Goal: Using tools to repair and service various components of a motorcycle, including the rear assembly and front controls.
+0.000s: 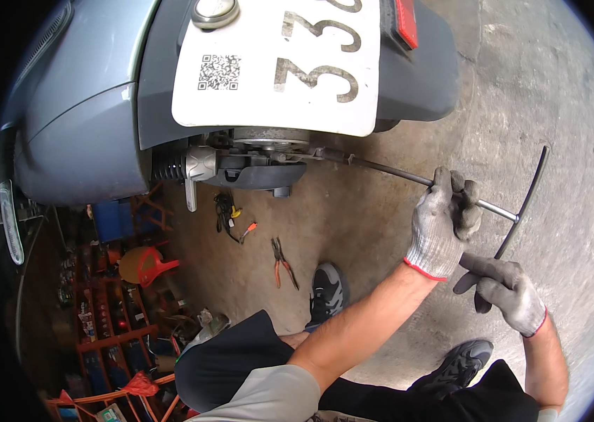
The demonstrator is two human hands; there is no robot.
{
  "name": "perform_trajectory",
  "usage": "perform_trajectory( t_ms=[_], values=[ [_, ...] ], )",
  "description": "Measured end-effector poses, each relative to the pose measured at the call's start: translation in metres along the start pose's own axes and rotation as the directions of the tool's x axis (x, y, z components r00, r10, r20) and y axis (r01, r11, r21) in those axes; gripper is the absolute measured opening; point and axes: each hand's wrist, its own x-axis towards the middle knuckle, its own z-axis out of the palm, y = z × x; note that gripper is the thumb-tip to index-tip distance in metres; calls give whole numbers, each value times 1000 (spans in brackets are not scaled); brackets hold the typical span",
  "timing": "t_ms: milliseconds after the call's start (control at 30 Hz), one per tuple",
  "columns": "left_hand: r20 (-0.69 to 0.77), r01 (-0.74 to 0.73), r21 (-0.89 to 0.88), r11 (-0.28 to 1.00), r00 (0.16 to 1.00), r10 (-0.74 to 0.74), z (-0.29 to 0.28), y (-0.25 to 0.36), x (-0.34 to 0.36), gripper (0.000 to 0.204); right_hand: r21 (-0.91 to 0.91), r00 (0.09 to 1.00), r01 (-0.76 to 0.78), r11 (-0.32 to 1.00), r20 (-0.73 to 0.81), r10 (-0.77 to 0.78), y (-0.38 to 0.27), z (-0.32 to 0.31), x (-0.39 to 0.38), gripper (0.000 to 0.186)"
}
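A long T-handle wrench point(395, 171) runs from beside the rear wheel hub point(269, 137) of a grey scooter point(86, 133) out to the right. My left hand point(443, 218), in a worn whitish knit glove with red cuff trim, is wrapped round the wrench's shaft. The crossbar point(532, 186) stands beyond it, slanting up to the right. My right hand point(508, 288), gloved alike, is at the crossbar's lower end, its fingers apart and pointing left. The back of the hand seems to touch the bar's tip. The wrench's far end is hard to make out among the hub parts.
Red-handled pliers point(282, 264) and a black cable point(225, 214) lie on the concrete floor point(353, 225). An orange-framed rack point(111, 337) full of parts stands at lower left. A white plate point(255, 77) and a shock absorber point(168, 169) are on the scooter's rear. My shoes point(327, 292) are below.
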Motion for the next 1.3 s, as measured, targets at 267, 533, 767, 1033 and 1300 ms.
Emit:
perform_trajectory(
  t_ms=[267,533,767,1033,1300],
  values=[
    [8,20,-62,998,1000,-20,6,-3,-2,30,869,968,-251,427,222,116,20,-7,10,97],
    [63,18,-6,1000,998,-18,1,4,1,34,975,960,-161,152,119,253,-7,7,18,67],
    [62,50,1,999,997,-50,3,3,-14,32,241,948,24,970,-314,55,-16,-26,-2,31],
    [-90,63,179,982,995,-47,0,5,-21,32,-437,978,161,885,-49,-202,-13,-22,42,21],
    [-121,60,161,985,992,-41,-2,-2,-18,31,-662,622,172,730,-502,-601,14,-15,26,32]
  ],
)
